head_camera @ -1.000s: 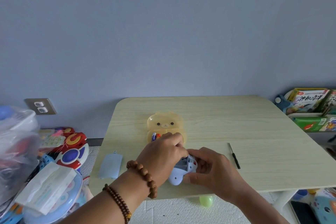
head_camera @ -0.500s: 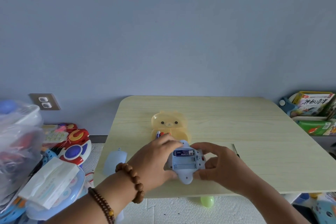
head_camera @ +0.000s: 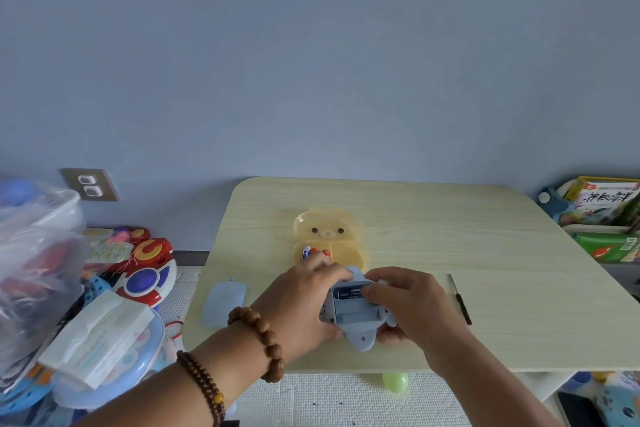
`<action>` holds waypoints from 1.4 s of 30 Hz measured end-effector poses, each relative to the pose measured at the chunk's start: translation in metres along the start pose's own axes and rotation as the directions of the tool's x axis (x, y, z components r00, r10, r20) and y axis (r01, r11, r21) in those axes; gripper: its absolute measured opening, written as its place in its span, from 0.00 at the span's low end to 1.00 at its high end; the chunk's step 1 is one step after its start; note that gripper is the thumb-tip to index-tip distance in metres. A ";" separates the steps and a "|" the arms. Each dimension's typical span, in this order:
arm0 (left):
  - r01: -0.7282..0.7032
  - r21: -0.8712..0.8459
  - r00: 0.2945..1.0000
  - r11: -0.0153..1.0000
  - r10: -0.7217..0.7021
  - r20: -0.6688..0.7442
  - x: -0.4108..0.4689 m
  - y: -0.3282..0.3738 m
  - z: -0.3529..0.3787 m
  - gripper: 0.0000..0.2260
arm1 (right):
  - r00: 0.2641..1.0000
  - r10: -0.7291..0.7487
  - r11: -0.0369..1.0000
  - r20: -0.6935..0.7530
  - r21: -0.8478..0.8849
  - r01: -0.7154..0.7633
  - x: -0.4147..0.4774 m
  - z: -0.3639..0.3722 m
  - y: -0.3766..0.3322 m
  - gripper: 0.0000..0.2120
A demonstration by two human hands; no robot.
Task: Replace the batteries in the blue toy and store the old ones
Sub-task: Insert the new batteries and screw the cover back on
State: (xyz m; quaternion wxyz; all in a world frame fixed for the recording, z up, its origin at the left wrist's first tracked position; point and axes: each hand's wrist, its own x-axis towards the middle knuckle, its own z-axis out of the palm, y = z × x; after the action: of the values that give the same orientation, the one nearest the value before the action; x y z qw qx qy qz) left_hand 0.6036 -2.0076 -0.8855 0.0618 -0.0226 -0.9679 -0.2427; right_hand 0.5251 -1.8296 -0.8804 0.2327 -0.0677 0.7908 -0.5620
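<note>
The blue toy lies upside down near the table's front edge with its battery compartment open. One battery sits in the far slot; the near slot looks bare. My left hand grips the toy's left side. My right hand holds the right side, its fingertips on the battery. Behind them stands a yellow bear-shaped box, open, with batteries inside. The toy's pale blue battery cover lies at the table's left edge.
A small black screwdriver lies on the light wood table to the right of my hands. Toys and a plastic bag crowd the floor at left. Books stand at right. A green ball sits under the table.
My left hand slid off the top of the toy to its left side, uncovering the compartment. My right hand's fingers moved onto the battery in the far slot.
</note>
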 end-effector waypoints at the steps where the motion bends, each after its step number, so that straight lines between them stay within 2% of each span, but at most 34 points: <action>1: 0.003 -0.002 1.000 1.000 -0.003 -0.001 0.000 -0.001 0.000 0.31 | 1.000 -0.005 1.000 -0.002 0.006 0.005 0.000 0.001 0.001 0.05; 5: 0.006 -0.007 1.000 1.000 -0.006 -0.001 -0.001 -0.001 -0.002 0.31 | 0.997 -0.065 0.998 0.036 0.013 0.064 -0.002 -0.001 0.007 0.05; 6: 0.009 -0.008 1.000 1.000 -0.009 0.006 -0.001 -0.001 -0.002 0.32 | 0.994 -0.084 0.996 0.075 0.025 0.083 -0.003 -0.004 0.010 0.08; 9: 0.010 -0.008 1.000 1.000 -0.009 0.020 -0.002 -0.001 -0.003 0.34 | 0.970 -0.105 0.994 0.217 0.022 0.103 -0.007 -0.015 0.019 0.27; 11: -0.003 -0.005 0.999 1.000 0.004 0.040 -0.003 0.000 -0.006 0.34 | 0.958 -0.128 0.990 0.255 -0.021 0.137 -0.007 -0.018 0.023 0.33; 16: 0.019 -0.014 0.992 1.000 -0.017 0.124 -0.012 -0.016 -0.038 0.43 | 0.954 -0.168 0.985 0.248 0.002 0.173 -0.006 -0.018 0.025 0.32; 20: 0.027 0.202 0.976 0.979 -0.069 0.205 -0.031 -0.040 -0.062 0.39 | 0.956 -0.176 0.984 0.235 0.000 0.181 -0.006 -0.017 0.027 0.31; 23: 0.011 0.273 0.959 0.962 -0.088 0.271 -0.032 -0.045 -0.056 0.39 | 0.955 -0.188 0.981 0.231 0.000 0.194 -0.006 -0.017 0.027 0.31; 29: 0.031 0.260 0.956 0.965 -0.105 0.275 -0.028 -0.043 -0.047 0.37 | 0.953 -0.195 0.980 0.234 0.017 0.196 -0.006 -0.019 0.029 0.30; 34: 0.069 0.223 0.948 0.972 -0.133 0.288 -0.027 -0.040 -0.041 0.29 | 0.952 -0.204 0.979 0.230 0.021 0.205 -0.005 -0.019 0.031 0.30; 37: 0.080 0.191 0.968 0.978 -0.122 0.219 -0.027 -0.041 -0.048 0.18 | 0.950 -0.210 0.977 0.230 0.017 0.212 -0.006 -0.019 0.032 0.30; 39: 0.095 0.125 0.989 0.988 -0.108 0.104 -0.026 -0.039 -0.053 0.10 | 0.950 -0.213 0.977 0.229 0.018 0.214 -0.005 -0.019 0.032 0.30; 42: 0.076 -0.009 0.994 0.997 -0.077 -0.081 -0.019 -0.028 -0.052 0.08 | 0.950 -0.217 0.976 0.223 0.020 0.218 -0.005 -0.018 0.032 0.29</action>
State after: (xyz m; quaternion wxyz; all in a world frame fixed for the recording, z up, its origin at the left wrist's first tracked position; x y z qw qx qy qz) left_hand 0.6261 -2.0568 -0.8556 0.0920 0.0242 -0.9639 -0.2486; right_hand 0.5262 -1.8007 -0.9037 0.2569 -0.2180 0.7485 -0.5711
